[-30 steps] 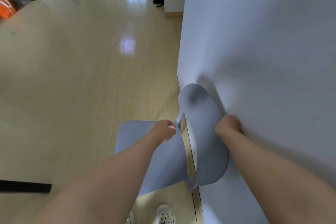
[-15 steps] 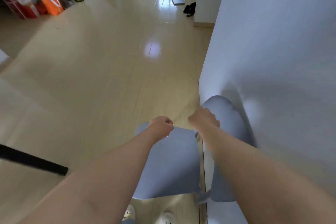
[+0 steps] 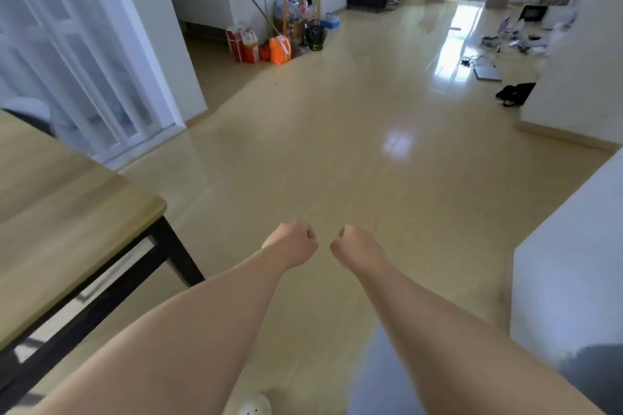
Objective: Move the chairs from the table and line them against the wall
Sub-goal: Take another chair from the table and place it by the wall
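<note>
Left grip (image 3: 296, 242) and right grip (image 3: 354, 246) are both curled into empty fists (knuckles nearly meeting) over the floor (image 3: 337, 162). The chair (image 3: 381, 384) lies blurred behind and below the right grip, and the counter (image 3: 67, 212) stands left of the left grip.

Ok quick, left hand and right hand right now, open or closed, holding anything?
Left hand: closed, fingers curled into a fist, holding nothing.
Right hand: closed, fingers curled into a fist, holding nothing.

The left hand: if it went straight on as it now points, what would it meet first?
Nothing near: the left hand has only bare floor ahead; the table lies to its left. Farther depth is unclear.
</note>
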Tool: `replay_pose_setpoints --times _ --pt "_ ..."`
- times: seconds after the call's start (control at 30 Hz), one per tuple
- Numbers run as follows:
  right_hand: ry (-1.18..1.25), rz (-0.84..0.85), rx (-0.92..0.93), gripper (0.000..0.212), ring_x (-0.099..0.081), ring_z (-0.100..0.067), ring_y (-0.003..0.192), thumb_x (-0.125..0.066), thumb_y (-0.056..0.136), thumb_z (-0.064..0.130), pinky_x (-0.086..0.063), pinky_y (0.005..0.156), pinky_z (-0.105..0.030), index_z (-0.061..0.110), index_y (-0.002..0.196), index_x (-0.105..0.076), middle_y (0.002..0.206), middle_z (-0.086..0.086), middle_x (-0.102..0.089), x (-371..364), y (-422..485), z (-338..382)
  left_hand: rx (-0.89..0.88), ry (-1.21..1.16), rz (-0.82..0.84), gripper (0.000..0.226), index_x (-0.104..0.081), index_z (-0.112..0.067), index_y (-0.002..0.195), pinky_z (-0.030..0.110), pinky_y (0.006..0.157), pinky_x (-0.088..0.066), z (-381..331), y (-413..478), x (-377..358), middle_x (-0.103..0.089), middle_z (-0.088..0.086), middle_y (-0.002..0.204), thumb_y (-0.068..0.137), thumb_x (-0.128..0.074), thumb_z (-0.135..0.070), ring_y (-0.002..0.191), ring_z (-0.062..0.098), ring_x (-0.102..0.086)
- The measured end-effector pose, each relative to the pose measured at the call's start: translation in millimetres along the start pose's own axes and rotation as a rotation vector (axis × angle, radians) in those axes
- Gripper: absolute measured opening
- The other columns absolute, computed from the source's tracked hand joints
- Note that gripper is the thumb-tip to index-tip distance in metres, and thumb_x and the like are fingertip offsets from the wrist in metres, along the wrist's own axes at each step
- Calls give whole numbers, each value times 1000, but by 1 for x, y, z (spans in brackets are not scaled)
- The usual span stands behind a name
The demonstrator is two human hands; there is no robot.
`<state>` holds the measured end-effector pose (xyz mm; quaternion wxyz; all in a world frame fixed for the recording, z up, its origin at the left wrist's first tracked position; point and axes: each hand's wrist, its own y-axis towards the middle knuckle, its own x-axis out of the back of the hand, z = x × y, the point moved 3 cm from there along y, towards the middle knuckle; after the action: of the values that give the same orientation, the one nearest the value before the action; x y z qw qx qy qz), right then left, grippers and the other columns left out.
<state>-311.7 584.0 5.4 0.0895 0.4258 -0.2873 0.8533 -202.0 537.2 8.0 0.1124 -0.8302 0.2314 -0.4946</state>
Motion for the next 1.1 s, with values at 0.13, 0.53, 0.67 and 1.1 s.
replay_pose_setpoints --times 0.13,0.53,0.67,1.1 --pt "-68 58 37 34 -57 -27 122 -43 92 12 -46 95 -31 6 122 -58 130 -14 -60 -34 47 98 56 -7 -58 31 -63 -16 116 30 91 -50 68 42 74 -62 9 126 92 -45 -16 112 28 -61" --pt "-161 134 216 36 -57 -28 124 -48 93 19 -46 97 -30 8 126 -58 133 -13 -59 -93 160 292 171 -76 -134 37 -58 -16 126 31 94 -47 185 154 206 -57 10 133 94 -41 -12 118 27 -57" --pt "-159 208 242 38 -57 -29 124 -49 92 20 -46 97 -30 7 127 -57 133 -15 -59 -98 215 323 207 -97 -121 36 -58 -13 126 27 97 -45 198 204 231 -57 9 134 94 -43 -11 122 25 -55" --pt "-339 344 542 34 -59 -29 120 -47 91 19 -47 94 -28 6 118 -62 127 -16 -63 -85 453 510 506 -390 -371 32 -64 -12 119 30 93 -51 237 413 361 -64 12 125 91 -48 -12 114 27 -62"
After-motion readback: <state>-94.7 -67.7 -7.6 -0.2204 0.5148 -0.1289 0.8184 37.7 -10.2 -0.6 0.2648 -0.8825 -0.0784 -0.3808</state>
